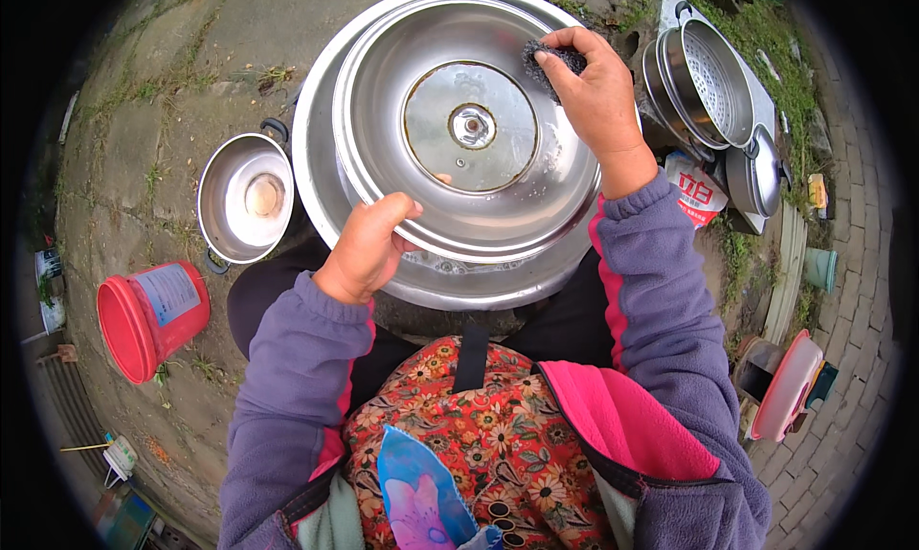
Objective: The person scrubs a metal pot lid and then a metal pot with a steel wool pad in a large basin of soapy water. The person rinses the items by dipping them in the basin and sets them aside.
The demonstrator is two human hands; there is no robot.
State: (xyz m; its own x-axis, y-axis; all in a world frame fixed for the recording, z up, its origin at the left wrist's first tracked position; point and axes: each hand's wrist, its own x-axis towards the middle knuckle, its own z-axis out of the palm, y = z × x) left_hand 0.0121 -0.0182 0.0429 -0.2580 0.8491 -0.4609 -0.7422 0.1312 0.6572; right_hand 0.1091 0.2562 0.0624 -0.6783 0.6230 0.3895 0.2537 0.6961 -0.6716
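Note:
A steel pot lid (373, 119) with a round glass window (438, 94) rests tilted in a wide steel basin (323, 98) before me. A screw end shows at the centre of the glass, and there are wet specks on the lid's lower right wall. My left hand (370, 245) grips the lid's rim at the lower left, thumb on top. In my right hand (599, 94) is a dark metal-wool scourer (535, 65), pinched between thumb and fingers at the lid's upper right inner wall. Some water (459, 266) lies in the basin beneath.
Left of the basin stands a two-handled steel pot (233, 212), with a red plastic bucket (154, 320) lying on its side nearby. Steamer tiers (711, 83) and a lidded pot (754, 173) sit on a slab at right. Beside them lies a printed plastic bag (693, 187).

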